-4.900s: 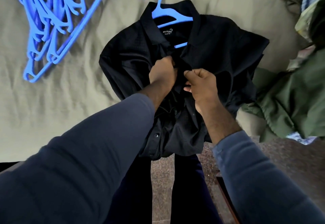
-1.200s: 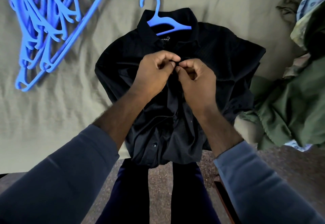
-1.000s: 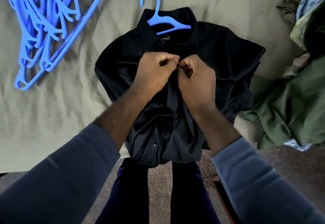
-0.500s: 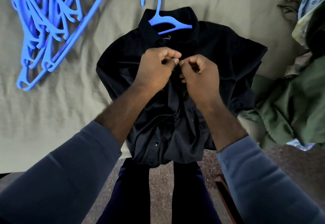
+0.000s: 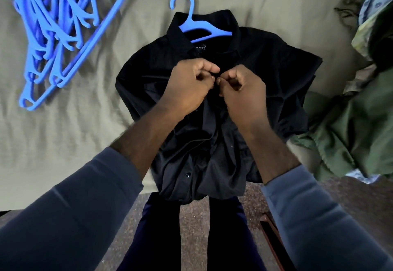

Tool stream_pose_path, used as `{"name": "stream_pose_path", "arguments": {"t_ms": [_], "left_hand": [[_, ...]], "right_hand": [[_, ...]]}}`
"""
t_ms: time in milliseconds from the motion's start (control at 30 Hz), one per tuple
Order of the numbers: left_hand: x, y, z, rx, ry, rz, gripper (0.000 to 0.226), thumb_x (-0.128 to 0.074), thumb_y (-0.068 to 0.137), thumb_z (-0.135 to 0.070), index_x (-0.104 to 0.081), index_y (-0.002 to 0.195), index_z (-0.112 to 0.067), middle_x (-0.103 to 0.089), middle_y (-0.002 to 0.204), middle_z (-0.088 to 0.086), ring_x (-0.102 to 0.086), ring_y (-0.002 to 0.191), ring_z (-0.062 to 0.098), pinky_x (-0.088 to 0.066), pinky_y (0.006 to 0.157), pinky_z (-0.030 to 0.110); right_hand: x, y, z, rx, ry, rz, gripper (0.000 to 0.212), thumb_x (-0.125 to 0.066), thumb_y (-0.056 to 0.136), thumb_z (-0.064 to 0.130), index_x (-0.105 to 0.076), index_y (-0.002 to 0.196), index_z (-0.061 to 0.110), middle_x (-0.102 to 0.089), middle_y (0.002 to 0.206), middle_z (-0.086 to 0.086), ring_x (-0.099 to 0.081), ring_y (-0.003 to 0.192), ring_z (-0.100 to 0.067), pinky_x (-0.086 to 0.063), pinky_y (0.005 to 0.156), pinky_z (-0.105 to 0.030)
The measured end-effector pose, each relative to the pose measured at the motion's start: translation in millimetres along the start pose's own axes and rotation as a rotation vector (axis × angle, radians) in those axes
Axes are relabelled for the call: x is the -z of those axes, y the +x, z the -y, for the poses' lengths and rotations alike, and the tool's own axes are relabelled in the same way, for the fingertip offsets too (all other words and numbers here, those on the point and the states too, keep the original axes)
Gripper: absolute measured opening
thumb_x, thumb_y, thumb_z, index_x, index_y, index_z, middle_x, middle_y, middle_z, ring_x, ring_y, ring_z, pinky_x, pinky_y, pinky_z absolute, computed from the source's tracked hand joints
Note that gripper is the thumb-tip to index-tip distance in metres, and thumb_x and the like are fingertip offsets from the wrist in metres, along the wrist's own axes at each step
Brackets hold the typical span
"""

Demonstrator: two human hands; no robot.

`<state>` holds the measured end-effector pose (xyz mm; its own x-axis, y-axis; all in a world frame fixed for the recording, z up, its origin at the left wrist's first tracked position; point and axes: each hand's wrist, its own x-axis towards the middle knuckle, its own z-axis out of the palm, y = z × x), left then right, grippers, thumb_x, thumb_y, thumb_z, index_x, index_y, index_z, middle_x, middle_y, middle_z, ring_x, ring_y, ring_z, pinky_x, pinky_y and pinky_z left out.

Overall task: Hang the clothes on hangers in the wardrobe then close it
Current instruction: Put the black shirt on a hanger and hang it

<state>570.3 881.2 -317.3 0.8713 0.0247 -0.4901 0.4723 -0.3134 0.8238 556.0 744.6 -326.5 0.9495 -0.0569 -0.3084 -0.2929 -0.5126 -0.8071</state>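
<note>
The left hand (image 5: 189, 85) and the right hand (image 5: 242, 90) are working higher up the black button-up shirt (image 5: 276, 75) than a few seconds ago, just under the collar. Their curled fingers (image 5: 207, 66) are pinching the shirt's front edges together, likely closing a top button. The shirt is lying on the bed's green sheet (image 5: 63, 143), with the blue plastic hanger (image 5: 191, 24) sitting inside its neck. No wardrobe is showing.

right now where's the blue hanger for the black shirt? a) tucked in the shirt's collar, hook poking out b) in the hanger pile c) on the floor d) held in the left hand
A: the blue hanger sits in the neck opening of the black shirt, hook lying out past the collar, while the left hand and right hand both pinch the shirt front.
</note>
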Motion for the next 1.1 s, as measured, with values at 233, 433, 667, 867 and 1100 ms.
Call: {"name": "stream_pose_path", "arguments": {"t_ms": [233, 433, 667, 867, 1100], "left_hand": [[-6, 3, -8, 0.212, -0.41, -0.093, 0.006, -0.07, 0.089, -0.012, -0.074, 0.089, -0.007, -0.073, 0.077, 0.006, -0.068, 0.07, 0.011, -0.054, 0.069, 0.021], [-13, 2, -11, 0.217, -0.376, -0.143, 0.008, -0.067, 0.088, 0.0, -0.071, 0.096, -0.001, -0.072, 0.076, 0.007, -0.068, 0.064, 0.007, -0.051, 0.061, 0.015], [-17, 7, -8, 0.17, -0.382, -0.24, 0.01, -0.068, 0.088, -0.003, -0.073, 0.09, -0.011, -0.074, 0.081, 0.008, -0.072, 0.078, 0.015, -0.059, 0.079, 0.028], [-15, 15, -10, 0.216, -0.405, -0.144, 0.003, -0.075, 0.084, -0.008, -0.075, 0.087, -0.009, -0.074, 0.081, 0.003, -0.071, 0.08, 0.01, -0.056, 0.076, 0.02], [-8, 16, 0, 0.059, -0.208, -0.052, 0.013, -0.07, 0.088, -0.006, -0.072, 0.099, -0.013, -0.07, 0.082, 0.002, -0.065, 0.075, 0.004, -0.053, 0.077, 0.017]], "right_hand": [[-6, -2, 5, 0.239, -0.163, -0.144, 0.015, -0.055, 0.096, 0.008, -0.07, 0.097, 0.005, -0.071, 0.085, -0.004, -0.067, 0.076, -0.014, -0.057, 0.07, -0.035], [-15, -9, -4, 0.345, -0.254, -0.201, 0.03, -0.048, 0.099, 0.02, -0.066, 0.084, 0.001, -0.064, 0.069, -0.007, -0.059, 0.057, -0.021, -0.05, 0.05, -0.042], [-21, -13, -8, 0.346, -0.212, -0.128, 0.026, -0.051, 0.099, 0.012, -0.069, 0.114, 0.001, -0.072, 0.106, -0.009, -0.069, 0.094, -0.02, -0.057, 0.081, -0.032], [-16, -17, -7, 0.334, -0.134, -0.067, 0.026, -0.056, 0.094, 0.004, -0.07, 0.115, 0.003, -0.068, 0.121, -0.002, -0.064, 0.111, -0.007, -0.051, 0.093, -0.017], [0, 7, 3, -0.207, 0.425, -0.038, 0.012, -0.065, 0.095, 0.016, -0.07, 0.104, 0.011, -0.074, 0.089, -0.004, -0.071, 0.081, -0.015, -0.058, 0.071, -0.029]]}}
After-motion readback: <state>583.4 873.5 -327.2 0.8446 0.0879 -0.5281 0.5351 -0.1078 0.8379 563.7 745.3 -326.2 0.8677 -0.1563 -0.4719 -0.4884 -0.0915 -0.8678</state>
